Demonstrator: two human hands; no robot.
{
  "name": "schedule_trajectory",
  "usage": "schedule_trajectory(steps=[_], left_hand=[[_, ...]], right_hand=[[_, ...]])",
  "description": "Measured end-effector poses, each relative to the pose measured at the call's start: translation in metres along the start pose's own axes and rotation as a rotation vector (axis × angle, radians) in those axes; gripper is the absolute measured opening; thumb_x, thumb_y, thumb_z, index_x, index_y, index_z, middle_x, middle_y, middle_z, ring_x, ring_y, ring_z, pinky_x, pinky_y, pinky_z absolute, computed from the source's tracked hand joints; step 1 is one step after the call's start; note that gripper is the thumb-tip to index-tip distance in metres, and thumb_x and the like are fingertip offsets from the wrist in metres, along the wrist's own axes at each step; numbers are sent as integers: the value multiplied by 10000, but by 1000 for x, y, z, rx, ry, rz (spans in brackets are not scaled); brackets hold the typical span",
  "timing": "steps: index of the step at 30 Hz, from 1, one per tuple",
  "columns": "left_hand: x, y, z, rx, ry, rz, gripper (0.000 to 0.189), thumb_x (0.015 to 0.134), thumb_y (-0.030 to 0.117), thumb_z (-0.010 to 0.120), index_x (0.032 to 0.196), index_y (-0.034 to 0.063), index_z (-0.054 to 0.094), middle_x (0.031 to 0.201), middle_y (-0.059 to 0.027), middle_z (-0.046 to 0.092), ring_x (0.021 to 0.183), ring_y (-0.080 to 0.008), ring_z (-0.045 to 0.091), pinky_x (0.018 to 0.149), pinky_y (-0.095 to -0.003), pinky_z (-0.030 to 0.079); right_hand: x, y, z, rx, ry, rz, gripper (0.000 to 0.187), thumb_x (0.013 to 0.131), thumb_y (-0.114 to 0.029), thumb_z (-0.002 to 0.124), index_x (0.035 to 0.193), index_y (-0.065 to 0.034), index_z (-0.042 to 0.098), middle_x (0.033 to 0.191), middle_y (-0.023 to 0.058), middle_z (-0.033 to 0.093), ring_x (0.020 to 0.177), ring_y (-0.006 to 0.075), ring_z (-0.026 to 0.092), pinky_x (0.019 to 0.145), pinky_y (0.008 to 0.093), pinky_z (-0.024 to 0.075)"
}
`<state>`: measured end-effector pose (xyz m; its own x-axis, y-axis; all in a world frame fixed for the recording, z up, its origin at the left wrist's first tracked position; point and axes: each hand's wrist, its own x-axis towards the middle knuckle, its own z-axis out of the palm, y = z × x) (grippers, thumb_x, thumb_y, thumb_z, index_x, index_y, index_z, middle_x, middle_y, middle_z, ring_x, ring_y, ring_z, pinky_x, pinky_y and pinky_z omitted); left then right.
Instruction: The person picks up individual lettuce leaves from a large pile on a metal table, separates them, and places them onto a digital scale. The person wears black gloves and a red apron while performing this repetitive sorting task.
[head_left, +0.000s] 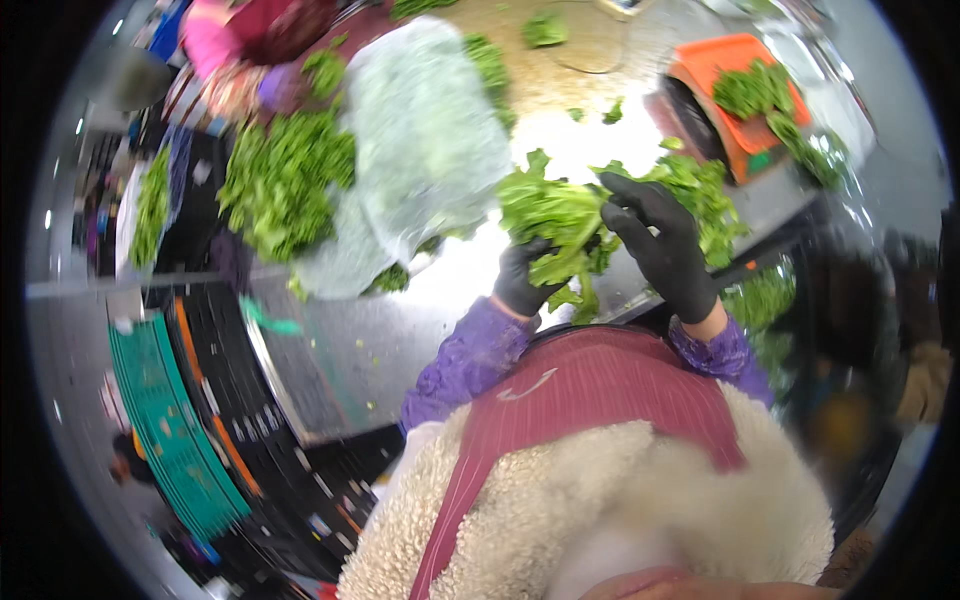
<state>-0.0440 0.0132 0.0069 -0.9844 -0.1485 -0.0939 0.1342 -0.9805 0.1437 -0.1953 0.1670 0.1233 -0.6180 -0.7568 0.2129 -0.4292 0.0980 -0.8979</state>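
My left hand (525, 276), in a black glove, grips a bunch of leafy greens (559, 214) above the metal table (352, 345). At the right side of the bunch is my right hand (660, 244), also black-gloved, its fingers raised and apart; whether its fingertips touch the leaves is unclear. Behind the right hand lie more loose leafy greens (701, 202). A clear plastic bag of greens (427, 135) lies to the left, beside a large heap of leafy greens (289, 184).
An orange-topped scale (690, 56) carrying leaves stands at the back right. Across the table, a co-worker's gloved hand (285, 88) is among greens. A teal crate (169, 427) and black crates (232, 390) stand at the left. Bagged greens (761, 300) lie at the right.
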Motion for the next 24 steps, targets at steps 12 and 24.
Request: schedule_trajectory(steps=[12,24], left_hand=[[14,-22,6,1113,-47,1151,416,906,33,766,1306,36,650,1297,-55,697,1157,-130,649,1019,-319,521],[-42,4,-5,1142,324,1001,401,975,134,637,1365,47,602,1251,-103,687,1128,-226,654,980,-394,536]], right_hand=[[13,50,32,-207,63,-174,246,1039,-57,554,1223,51,677,1092,103,678,985,199,614,903,333,483],[40,115,49,131,-269,258,231,1022,-134,589,1194,-19,692,1067,54,696,961,163,637,842,327,535]])
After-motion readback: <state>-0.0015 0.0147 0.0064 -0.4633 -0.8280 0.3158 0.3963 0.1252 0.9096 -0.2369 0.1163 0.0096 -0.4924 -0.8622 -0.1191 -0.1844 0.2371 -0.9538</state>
